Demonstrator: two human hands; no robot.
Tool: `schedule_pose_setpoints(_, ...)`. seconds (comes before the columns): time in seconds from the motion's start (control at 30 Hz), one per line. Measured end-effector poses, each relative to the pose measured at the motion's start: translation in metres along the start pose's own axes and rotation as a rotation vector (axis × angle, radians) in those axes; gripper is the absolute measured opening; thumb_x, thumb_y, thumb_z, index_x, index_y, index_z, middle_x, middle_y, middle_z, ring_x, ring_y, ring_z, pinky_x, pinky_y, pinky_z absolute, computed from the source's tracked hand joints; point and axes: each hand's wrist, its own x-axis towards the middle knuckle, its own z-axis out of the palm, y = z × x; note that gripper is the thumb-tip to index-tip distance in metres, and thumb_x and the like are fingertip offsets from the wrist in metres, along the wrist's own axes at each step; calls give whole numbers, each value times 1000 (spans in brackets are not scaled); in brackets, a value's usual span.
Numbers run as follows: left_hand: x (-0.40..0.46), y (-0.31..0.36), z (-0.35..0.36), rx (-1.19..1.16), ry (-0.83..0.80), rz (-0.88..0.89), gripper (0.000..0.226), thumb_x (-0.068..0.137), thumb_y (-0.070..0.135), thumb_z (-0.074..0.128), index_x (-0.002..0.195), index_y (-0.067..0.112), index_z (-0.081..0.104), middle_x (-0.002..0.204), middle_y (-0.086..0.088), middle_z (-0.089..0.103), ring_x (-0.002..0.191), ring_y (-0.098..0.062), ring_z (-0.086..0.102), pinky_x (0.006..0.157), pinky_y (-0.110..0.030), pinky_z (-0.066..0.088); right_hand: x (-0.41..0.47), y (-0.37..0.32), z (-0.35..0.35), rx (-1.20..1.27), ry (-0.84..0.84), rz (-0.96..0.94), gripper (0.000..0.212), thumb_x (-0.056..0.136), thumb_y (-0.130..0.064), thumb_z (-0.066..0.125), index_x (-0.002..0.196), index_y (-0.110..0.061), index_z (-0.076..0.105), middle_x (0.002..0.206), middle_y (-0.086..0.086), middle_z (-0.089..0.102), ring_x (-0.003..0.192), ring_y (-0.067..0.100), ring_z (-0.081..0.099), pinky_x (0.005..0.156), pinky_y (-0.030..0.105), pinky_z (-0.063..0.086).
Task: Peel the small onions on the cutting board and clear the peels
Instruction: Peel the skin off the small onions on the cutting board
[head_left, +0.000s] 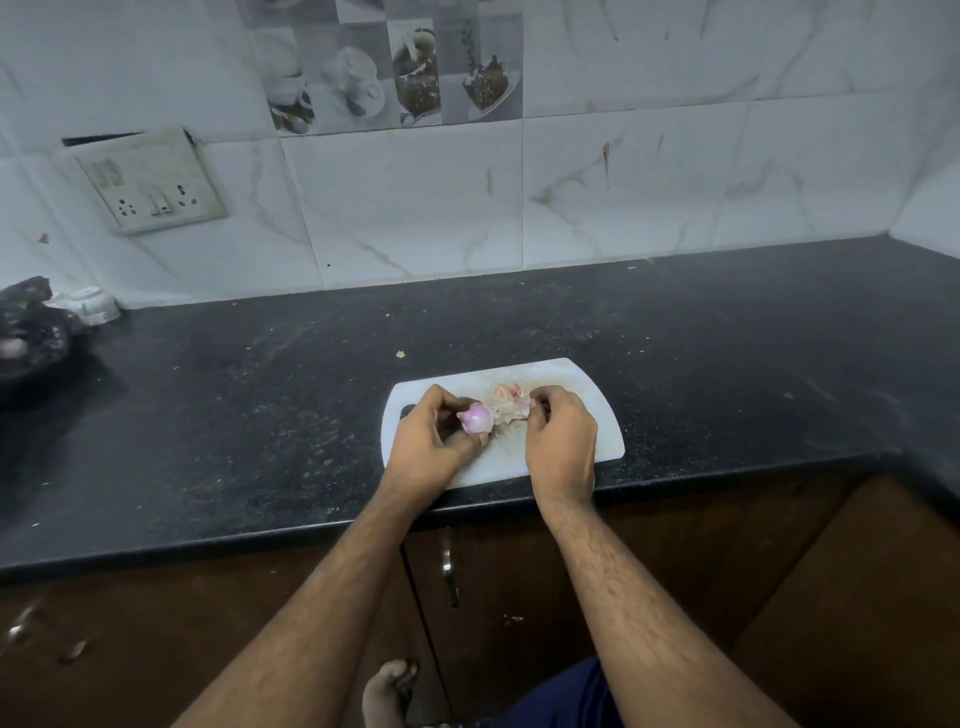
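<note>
A small pink onion (475, 419) is held over the white board (597, 415) by the left hand (428, 441). A bit of peel (522, 408) is pinched by the right hand (561, 441). More peels (506, 391) are seen just behind, on the board.

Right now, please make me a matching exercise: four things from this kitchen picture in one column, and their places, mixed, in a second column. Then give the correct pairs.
Things:
1. onion
2. cutting board
3. socket plate
4. loose peels

Places:
A. on the tiled wall, upper left
B. held in the left hand
C. flat on the black counter
D. on the board, beyond the hands

Pairs: 1-B, 2-C, 3-A, 4-D
</note>
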Motion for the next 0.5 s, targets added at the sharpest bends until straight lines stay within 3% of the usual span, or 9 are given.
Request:
schedule_pose_setpoints(0.13, 0, -3, -2, 52, -27, 56, 60, 91, 15, 77, 138, 36, 47, 118, 5, 72, 110, -7, 70, 95, -19, 54, -9, -1, -2, -57, -137, -245, 40, 99, -12, 54, 134, -29, 63, 124, -14, 54, 107, 6, 56, 77, 28, 54)
schedule_pose_setpoints(0.2, 2, -5, -2, 144, -32, 101, 63, 94, 15, 73, 145, 37, 44, 119, 10, 70, 112, -3, 68, 99, -17, 51, -8, -4, -3, -102, -210, -313, 39, 102, -29, 50, 140, -31, 56, 129, -14, 50, 114, 5, 52, 76, 32, 54)
schedule_pose_setpoints(0.3, 5, -7, 1, 268, -66, 161, 57, 95, 9, 68, 148, 24, 52, 127, 7, 64, 119, -5, 61, 108, -27, 48, -3, -4, -1, -205, -345, -285, 45, 103, -55, 37, 132, -28, 58, 139, -8, 54, 129, 10, 49, 85, 37, 52)
schedule_pose_setpoints(0.37, 4, -3, 3, 330, -98, 177, 49, 96, 6, 65, 144, 15, 58, 128, 5, 60, 119, -9, 58, 110, -30, 47, -2, -5, 1, -313, -397, -295, 46, 105, -54, 31, 126, -23, 57, 145, -3, 54, 132, 15, 47, 87, 38, 48)
schedule_pose_setpoints(0.5, 3, 1, 6, 395, -85, 205, 41, 94, 7, 66, 133, 13, 64, 122, 2, 63, 113, -11, 59, 105, -30, 48, -4, -11, 1, -408, -401, -308, 45, 108, -44, 24, 127, -16, 55, 145, 3, 54, 123, 19, 50, 84, 38, 46)
